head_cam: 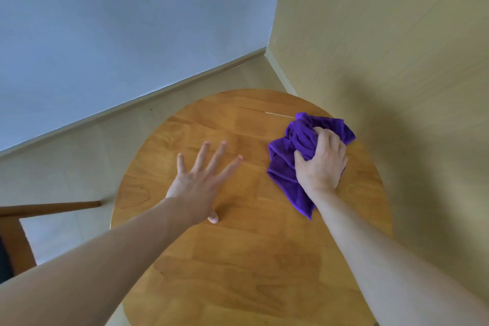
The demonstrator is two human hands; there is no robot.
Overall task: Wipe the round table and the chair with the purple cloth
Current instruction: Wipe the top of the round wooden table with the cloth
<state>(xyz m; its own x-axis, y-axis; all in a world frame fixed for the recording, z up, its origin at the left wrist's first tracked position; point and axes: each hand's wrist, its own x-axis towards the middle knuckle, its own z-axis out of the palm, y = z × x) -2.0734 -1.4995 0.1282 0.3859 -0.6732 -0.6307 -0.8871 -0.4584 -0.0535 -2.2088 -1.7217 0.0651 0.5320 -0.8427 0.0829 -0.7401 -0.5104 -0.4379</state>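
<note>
We have the purple cloth (299, 156) bunched up on the far right part of the round table (238, 259), and our right hand (321, 164) grips a wad of it, fingers curled over the top, pressing it down on the wood. Our left hand (201, 180) is spread wide, fingers straight, over the middle of the tabletop; whether the palm rests flat or hovers just above the surface we cannot tell. It holds nothing.

What could go wrong from here, as we judge it: the cloth is crumpled rather than laid flat, so only a small patch of it meets the wood and a sweep may leave unwiped strips. A loose tail of it trails toward us beside our wrist, and it could fold under or drag. The cloth also sits close to the table's right edge, so a hard outward stroke could carry it over the rim. Leaning on the left hand might rock the table, if it is light.

Around us, the chair (16, 222) shows only as a piece of wooden frame at the left edge, well apart from the cloth and not yet wiped, we think. A blue wall (105, 21) and a yellowish wall (383, 34) meet in a corner beyond the table, the latter close on the right, which leaves little room for our elbow on that side. Nothing else lies on the tabletop; our own left hand is what stands in the way of a stroke toward the left
</note>
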